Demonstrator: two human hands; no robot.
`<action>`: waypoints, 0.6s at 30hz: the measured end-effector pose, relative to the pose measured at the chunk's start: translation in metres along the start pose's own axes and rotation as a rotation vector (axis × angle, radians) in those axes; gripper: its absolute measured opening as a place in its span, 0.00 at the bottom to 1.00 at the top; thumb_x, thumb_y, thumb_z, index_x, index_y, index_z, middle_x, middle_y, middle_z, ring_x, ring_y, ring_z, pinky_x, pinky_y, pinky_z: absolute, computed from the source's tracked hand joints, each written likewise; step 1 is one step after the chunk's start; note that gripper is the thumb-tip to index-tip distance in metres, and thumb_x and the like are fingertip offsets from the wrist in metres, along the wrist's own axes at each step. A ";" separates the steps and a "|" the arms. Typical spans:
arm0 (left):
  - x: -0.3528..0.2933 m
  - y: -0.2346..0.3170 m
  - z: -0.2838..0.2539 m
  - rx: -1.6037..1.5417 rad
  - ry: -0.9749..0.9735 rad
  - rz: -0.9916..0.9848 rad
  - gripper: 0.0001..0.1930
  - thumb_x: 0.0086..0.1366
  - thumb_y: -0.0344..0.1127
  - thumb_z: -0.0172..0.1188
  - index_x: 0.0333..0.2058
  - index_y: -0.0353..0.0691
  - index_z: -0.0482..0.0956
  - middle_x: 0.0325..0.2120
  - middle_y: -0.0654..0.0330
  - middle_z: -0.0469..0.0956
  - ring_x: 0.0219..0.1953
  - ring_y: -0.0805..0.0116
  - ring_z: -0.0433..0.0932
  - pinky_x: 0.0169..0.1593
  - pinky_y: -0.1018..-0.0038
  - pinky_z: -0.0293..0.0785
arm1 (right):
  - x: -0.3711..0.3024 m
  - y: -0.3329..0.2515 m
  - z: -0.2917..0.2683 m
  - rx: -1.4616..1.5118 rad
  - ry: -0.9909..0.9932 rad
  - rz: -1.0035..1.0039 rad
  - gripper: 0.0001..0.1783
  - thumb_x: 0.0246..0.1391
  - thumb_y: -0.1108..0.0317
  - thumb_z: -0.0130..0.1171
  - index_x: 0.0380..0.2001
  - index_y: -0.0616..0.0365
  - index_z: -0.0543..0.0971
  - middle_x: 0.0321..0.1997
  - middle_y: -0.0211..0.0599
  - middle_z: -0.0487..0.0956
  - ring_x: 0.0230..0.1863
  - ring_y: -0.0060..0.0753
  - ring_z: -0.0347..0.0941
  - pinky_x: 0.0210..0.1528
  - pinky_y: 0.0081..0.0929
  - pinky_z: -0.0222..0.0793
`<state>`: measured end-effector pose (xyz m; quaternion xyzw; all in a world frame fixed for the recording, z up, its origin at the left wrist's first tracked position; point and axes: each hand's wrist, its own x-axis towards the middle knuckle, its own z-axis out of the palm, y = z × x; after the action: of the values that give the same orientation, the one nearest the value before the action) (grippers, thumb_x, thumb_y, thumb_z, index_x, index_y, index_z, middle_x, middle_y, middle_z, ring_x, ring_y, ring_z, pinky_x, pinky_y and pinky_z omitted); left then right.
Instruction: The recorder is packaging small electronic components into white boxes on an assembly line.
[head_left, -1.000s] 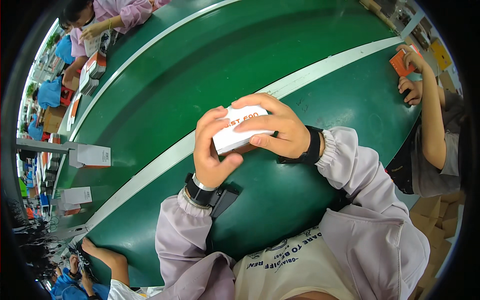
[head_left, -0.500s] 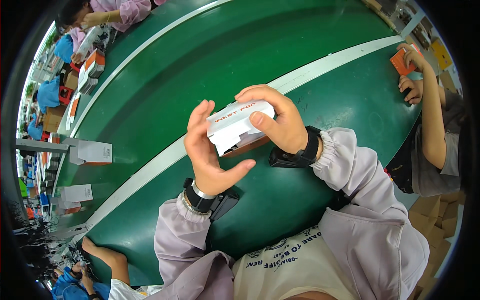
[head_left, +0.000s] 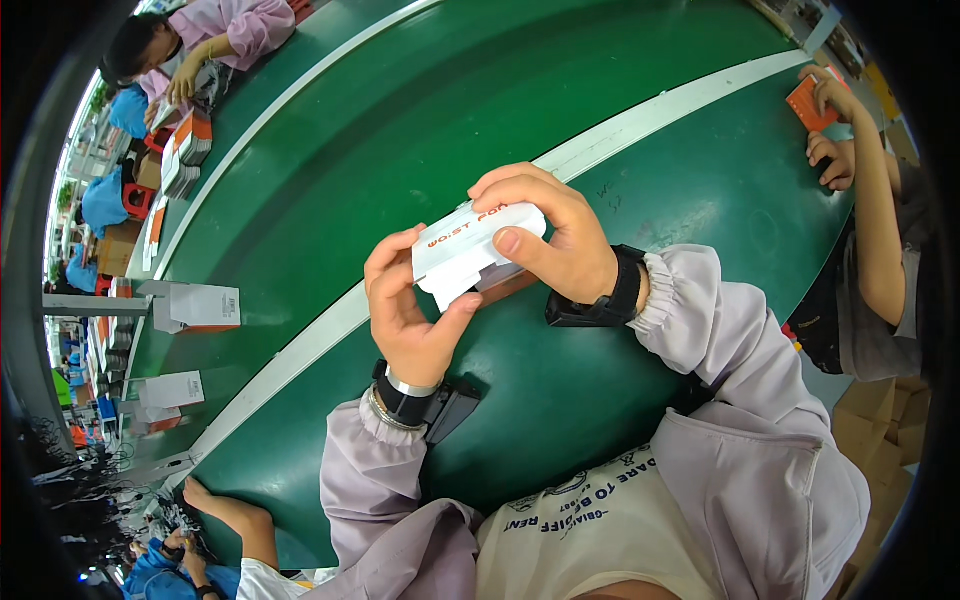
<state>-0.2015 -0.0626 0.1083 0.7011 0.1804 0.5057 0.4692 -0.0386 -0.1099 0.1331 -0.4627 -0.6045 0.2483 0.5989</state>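
Note:
A small white carton (head_left: pixel 462 240) with orange lettering is held above the green table, its end flaps standing loose on the side toward me. My right hand (head_left: pixel 570 240) grips its right end, thumb across the upper face and fingers over the far edge. At the left end, my left hand (head_left: pixel 405 320) has its fingers behind the carton and its thumb against the loose flap, closed on it. What lies inside the carton is hidden from this angle.
A white strip (head_left: pixel 660 115) crosses the green surface (head_left: pixel 400 130). Beyond it at left stand open white boxes (head_left: pixel 205 305) (head_left: pixel 175 390). Stacked orange-and-white cartons (head_left: pixel 185 150) lie by a person in pink. At right, another person's hands are near an orange box (head_left: pixel 808 102).
My left hand, spread with its thumb away from the carton before, has closed in, and its thumb now presses on the flap. The right hand keeps its hold.

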 end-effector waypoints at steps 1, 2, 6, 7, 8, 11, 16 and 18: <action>0.001 0.001 0.003 0.010 0.053 -0.003 0.22 0.38 0.24 0.63 0.32 0.39 0.61 0.44 0.53 0.58 0.47 0.58 0.61 0.48 0.66 0.61 | 0.001 0.000 0.001 0.000 0.001 0.002 0.14 0.45 0.61 0.50 0.32 0.60 0.70 0.37 0.42 0.68 0.38 0.33 0.65 0.42 0.27 0.59; 0.003 0.002 0.007 0.020 0.106 -0.006 0.22 0.38 0.24 0.63 0.32 0.38 0.61 0.43 0.53 0.58 0.46 0.60 0.62 0.47 0.67 0.61 | 0.002 0.000 0.002 -0.008 -0.003 -0.003 0.15 0.45 0.60 0.50 0.32 0.60 0.70 0.37 0.42 0.68 0.39 0.33 0.64 0.42 0.27 0.59; 0.008 0.011 0.022 -0.059 0.261 -0.054 0.22 0.37 0.26 0.65 0.31 0.38 0.62 0.41 0.55 0.60 0.42 0.63 0.63 0.45 0.70 0.62 | 0.003 0.003 0.003 -0.004 -0.017 -0.018 0.15 0.45 0.60 0.51 0.32 0.59 0.70 0.37 0.42 0.68 0.39 0.33 0.64 0.42 0.27 0.59; 0.009 0.012 0.024 -0.102 0.310 -0.076 0.23 0.37 0.27 0.66 0.32 0.39 0.63 0.40 0.56 0.60 0.41 0.64 0.63 0.44 0.71 0.63 | 0.002 0.004 0.003 0.018 -0.017 -0.023 0.14 0.44 0.60 0.51 0.32 0.59 0.71 0.37 0.42 0.68 0.39 0.33 0.64 0.42 0.27 0.59; 0.009 0.011 0.022 -0.101 0.314 -0.075 0.23 0.37 0.27 0.66 0.32 0.39 0.63 0.40 0.56 0.60 0.41 0.64 0.63 0.44 0.71 0.63 | 0.001 0.006 0.003 0.040 -0.017 -0.028 0.14 0.44 0.61 0.52 0.32 0.59 0.71 0.37 0.42 0.68 0.39 0.33 0.64 0.42 0.28 0.58; 0.012 0.000 0.003 0.063 -0.007 0.026 0.26 0.34 0.31 0.69 0.33 0.41 0.64 0.39 0.57 0.62 0.43 0.62 0.63 0.43 0.69 0.64 | -0.002 0.009 -0.002 0.058 -0.075 -0.061 0.13 0.43 0.62 0.53 0.31 0.58 0.72 0.38 0.41 0.67 0.40 0.33 0.63 0.42 0.27 0.58; 0.017 -0.010 -0.007 0.248 -0.177 0.232 0.27 0.32 0.34 0.70 0.32 0.43 0.65 0.37 0.59 0.63 0.43 0.59 0.63 0.43 0.67 0.65 | -0.002 0.010 -0.011 -0.030 -0.174 -0.203 0.11 0.39 0.65 0.57 0.29 0.56 0.74 0.39 0.41 0.67 0.40 0.37 0.64 0.42 0.30 0.59; 0.017 -0.011 -0.006 0.201 -0.168 0.216 0.26 0.33 0.35 0.70 0.33 0.44 0.65 0.37 0.60 0.64 0.43 0.57 0.63 0.43 0.65 0.65 | -0.005 0.006 -0.012 -0.117 -0.186 -0.215 0.12 0.38 0.65 0.58 0.29 0.56 0.74 0.39 0.41 0.68 0.40 0.39 0.64 0.42 0.31 0.60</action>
<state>-0.1968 -0.0415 0.1083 0.7996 0.1137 0.4724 0.3530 -0.0265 -0.1145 0.1271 -0.4043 -0.7171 0.1889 0.5354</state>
